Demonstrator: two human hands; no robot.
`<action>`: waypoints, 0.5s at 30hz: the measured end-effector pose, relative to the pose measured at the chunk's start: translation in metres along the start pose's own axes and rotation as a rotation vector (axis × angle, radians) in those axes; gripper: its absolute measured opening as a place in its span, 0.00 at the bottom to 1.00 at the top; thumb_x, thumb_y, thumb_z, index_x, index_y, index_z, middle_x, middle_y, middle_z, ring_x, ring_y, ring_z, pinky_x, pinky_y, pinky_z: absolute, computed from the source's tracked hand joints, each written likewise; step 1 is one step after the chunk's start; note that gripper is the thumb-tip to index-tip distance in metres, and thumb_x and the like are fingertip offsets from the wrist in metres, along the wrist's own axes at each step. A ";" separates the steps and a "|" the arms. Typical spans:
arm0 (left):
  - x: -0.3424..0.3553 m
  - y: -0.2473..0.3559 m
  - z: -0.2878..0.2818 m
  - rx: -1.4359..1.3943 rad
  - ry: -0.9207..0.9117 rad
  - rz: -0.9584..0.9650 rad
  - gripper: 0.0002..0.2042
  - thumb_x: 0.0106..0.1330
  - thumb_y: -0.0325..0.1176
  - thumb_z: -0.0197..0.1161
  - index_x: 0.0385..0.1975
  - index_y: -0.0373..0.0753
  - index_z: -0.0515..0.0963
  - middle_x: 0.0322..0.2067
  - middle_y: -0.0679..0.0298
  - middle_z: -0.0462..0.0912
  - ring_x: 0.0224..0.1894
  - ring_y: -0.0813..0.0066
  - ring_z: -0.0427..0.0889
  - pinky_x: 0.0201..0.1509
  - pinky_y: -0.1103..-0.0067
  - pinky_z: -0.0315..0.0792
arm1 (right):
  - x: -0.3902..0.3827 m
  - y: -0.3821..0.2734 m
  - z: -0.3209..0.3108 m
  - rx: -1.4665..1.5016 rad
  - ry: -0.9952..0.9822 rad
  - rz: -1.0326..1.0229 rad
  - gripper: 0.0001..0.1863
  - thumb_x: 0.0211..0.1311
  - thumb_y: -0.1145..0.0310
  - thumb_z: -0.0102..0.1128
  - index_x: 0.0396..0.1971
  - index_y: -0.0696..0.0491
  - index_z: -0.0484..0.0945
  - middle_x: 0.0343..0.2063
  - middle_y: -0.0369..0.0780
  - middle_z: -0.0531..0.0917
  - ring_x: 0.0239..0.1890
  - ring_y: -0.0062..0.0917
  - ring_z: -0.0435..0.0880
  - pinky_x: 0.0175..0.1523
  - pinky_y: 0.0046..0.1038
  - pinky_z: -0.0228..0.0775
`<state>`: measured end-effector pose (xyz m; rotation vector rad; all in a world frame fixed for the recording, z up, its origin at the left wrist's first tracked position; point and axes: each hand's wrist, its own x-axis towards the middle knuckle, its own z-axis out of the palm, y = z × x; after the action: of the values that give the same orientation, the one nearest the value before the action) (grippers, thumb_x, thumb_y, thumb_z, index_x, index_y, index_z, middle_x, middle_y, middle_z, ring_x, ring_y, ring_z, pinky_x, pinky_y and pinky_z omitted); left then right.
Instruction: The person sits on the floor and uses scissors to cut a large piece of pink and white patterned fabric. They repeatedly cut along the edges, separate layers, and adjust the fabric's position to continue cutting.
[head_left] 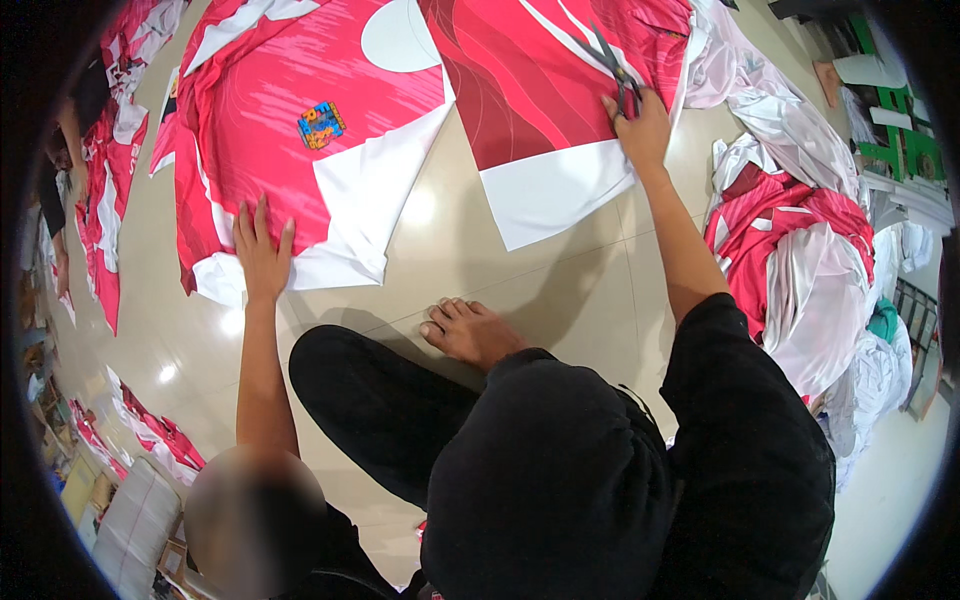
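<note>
My left hand (262,250) lies flat, fingers spread, on the lower edge of a pinkish-red and white printed fabric panel (270,100) with a small colourful emblem. In my right hand (643,130) is a pair of scissors (612,62), its handles in my fingers and its blades pointing away from me, slightly apart. The scissors are over a second fabric panel (510,85), dark red with wavy lines and a white lower band (550,195). My right fingers are beside this panel's right part; whether the blades touch the cloth I cannot tell.
A large heap of white and red cloth (800,280) lies to my right. More red and white pieces (105,200) are at the left, near another person's arm (72,130). A wrapped package (135,525) stands lower left. My bare foot (470,332) rests on the tiled floor (590,290).
</note>
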<state>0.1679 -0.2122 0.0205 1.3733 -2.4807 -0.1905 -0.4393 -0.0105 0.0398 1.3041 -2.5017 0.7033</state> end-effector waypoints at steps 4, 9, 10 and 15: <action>-0.067 -0.020 -0.014 0.095 -0.128 -0.008 0.35 0.72 0.56 0.66 0.72 0.39 0.70 0.71 0.41 0.67 0.73 0.40 0.64 0.77 0.52 0.59 | -0.045 0.056 -0.030 -0.016 -0.001 0.058 0.35 0.59 0.47 0.79 0.52 0.62 0.80 0.48 0.54 0.86 0.53 0.53 0.84 0.58 0.46 0.76; -0.169 -0.034 -0.037 0.049 -0.260 -0.140 0.33 0.71 0.49 0.68 0.71 0.39 0.71 0.65 0.43 0.70 0.70 0.41 0.67 0.75 0.54 0.61 | -0.118 0.090 -0.083 0.030 -0.090 0.124 0.35 0.61 0.52 0.78 0.58 0.62 0.78 0.53 0.56 0.84 0.57 0.52 0.83 0.63 0.43 0.75; -0.192 -0.038 -0.039 0.025 -0.281 -0.167 0.32 0.71 0.48 0.68 0.71 0.39 0.71 0.64 0.43 0.71 0.69 0.41 0.67 0.75 0.55 0.62 | -0.137 0.095 -0.094 -0.005 -0.103 0.139 0.36 0.61 0.54 0.79 0.61 0.63 0.77 0.56 0.56 0.84 0.59 0.51 0.83 0.65 0.42 0.74; -0.318 -0.023 -0.046 -0.596 -0.179 -0.456 0.33 0.69 0.45 0.68 0.69 0.32 0.70 0.66 0.45 0.73 0.69 0.46 0.72 0.74 0.64 0.64 | -0.233 0.110 -0.148 -0.027 -0.135 0.126 0.35 0.64 0.63 0.77 0.65 0.66 0.73 0.60 0.57 0.81 0.64 0.52 0.80 0.70 0.43 0.69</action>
<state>0.3592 0.0453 -0.0034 1.6480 -1.9342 -1.0905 -0.3973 0.2842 0.0365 1.2312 -2.7114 0.6243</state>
